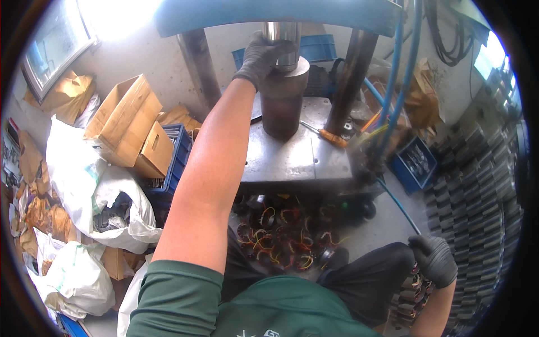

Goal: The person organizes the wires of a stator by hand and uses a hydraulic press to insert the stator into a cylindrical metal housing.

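A dark steel cylinder (282, 106) stands upright on the grey metal press table (297, 157), directly under the shiny ram (281, 35) of a blue-framed press (269, 16). The left hand (261, 56), in a dark glove, reaches up and forward with its fingers wrapped over the cylinder's wider top collar, where the ram meets it — a closed grip on the cylinder. An orange-handled screwdriver (328, 136) lies on the table just beside the cylinder's base.

The right hand (435, 258), also gloved, is low at the person's right side, well apart from the left. Its fingers are curled around the end of a thin blue hose (397, 205) that runs up toward the press.

Below the table, in front of the person's knees, sits a heap of wound motor stators (281, 236) with red, yellow and orange leads. To the right rise stacked rows of grey laminated cores (477, 191), with a blue crate (415, 163) near them. On the left lie cardboard boxes (126, 123), white sacks (84, 180) and another blue crate (177, 157).
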The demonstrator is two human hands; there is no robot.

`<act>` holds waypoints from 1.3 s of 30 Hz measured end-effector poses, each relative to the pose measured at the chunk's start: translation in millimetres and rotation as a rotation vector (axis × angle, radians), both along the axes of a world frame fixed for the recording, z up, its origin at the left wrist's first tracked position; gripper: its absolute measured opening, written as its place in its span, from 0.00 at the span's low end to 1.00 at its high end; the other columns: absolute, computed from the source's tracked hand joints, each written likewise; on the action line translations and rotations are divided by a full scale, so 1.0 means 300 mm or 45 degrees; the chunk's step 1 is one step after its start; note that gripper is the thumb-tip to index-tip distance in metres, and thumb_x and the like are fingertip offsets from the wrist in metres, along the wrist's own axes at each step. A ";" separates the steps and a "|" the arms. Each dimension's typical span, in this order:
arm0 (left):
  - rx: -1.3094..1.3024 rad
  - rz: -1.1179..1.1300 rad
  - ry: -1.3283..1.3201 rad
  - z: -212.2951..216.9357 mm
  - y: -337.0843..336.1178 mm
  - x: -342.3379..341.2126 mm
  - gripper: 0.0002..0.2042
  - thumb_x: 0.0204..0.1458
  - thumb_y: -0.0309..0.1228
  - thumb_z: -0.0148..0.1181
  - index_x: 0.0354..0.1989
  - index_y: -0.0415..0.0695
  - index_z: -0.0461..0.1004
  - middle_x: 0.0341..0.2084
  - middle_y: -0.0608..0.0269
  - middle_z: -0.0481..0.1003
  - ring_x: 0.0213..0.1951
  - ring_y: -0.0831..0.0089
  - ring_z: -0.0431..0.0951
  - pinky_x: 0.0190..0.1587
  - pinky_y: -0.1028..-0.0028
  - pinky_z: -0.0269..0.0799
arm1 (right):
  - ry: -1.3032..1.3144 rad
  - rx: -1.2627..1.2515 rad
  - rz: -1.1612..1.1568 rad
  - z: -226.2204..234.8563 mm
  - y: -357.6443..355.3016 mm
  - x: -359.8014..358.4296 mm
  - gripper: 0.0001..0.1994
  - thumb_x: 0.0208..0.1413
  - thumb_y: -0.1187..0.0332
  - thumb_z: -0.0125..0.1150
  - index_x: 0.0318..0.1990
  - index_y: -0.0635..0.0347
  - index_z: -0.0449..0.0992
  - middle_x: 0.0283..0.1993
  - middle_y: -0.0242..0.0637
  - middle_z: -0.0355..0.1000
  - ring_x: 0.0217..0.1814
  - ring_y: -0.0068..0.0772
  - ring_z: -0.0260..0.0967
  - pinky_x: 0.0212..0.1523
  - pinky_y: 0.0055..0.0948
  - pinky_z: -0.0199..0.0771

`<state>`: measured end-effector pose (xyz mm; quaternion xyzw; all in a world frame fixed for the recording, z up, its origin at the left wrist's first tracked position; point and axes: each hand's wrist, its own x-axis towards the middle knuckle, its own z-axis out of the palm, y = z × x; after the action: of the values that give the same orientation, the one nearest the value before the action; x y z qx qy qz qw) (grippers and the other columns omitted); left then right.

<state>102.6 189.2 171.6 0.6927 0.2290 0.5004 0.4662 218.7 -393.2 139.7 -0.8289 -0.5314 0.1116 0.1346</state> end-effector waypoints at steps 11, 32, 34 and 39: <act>0.092 0.089 0.086 0.006 0.035 0.030 0.50 0.36 0.42 0.82 0.66 0.35 0.58 0.56 0.44 0.74 0.56 0.58 0.79 0.57 0.65 0.78 | -0.884 0.865 0.009 0.223 0.383 0.353 0.09 0.65 0.70 0.60 0.45 0.67 0.77 0.39 0.50 0.76 0.41 0.48 0.77 0.41 0.40 0.75; -0.377 -0.513 -0.765 -0.300 -0.530 -0.335 0.36 0.47 0.38 0.74 0.64 0.43 0.65 0.49 0.60 0.75 0.52 0.67 0.79 0.53 0.64 0.81 | -0.873 0.644 0.140 0.132 0.225 0.084 0.10 0.55 0.72 0.64 0.44 0.64 0.77 0.41 0.49 0.76 0.42 0.52 0.77 0.44 0.44 0.78; -0.779 -0.505 -0.716 -0.438 -0.554 -0.351 0.39 0.48 0.46 0.76 0.66 0.43 0.65 0.52 0.60 0.75 0.53 0.64 0.79 0.56 0.63 0.80 | -0.922 0.468 0.173 0.094 0.187 -0.025 0.12 0.54 0.70 0.65 0.46 0.63 0.78 0.44 0.50 0.77 0.46 0.54 0.77 0.49 0.44 0.76; -1.357 -0.371 -0.837 -0.560 -0.515 -0.358 0.26 0.58 0.36 0.72 0.61 0.46 0.69 0.49 0.63 0.77 0.51 0.67 0.80 0.54 0.59 0.83 | -0.574 0.497 0.286 0.038 0.444 -0.288 0.21 0.53 0.64 0.71 0.52 0.66 0.78 0.49 0.52 0.77 0.53 0.58 0.75 0.56 0.48 0.74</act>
<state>-4.9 34.8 3.5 0.2004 0.1950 0.4358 0.8555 132.3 -259.9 151.1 -0.7274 -0.6474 -0.1647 0.1568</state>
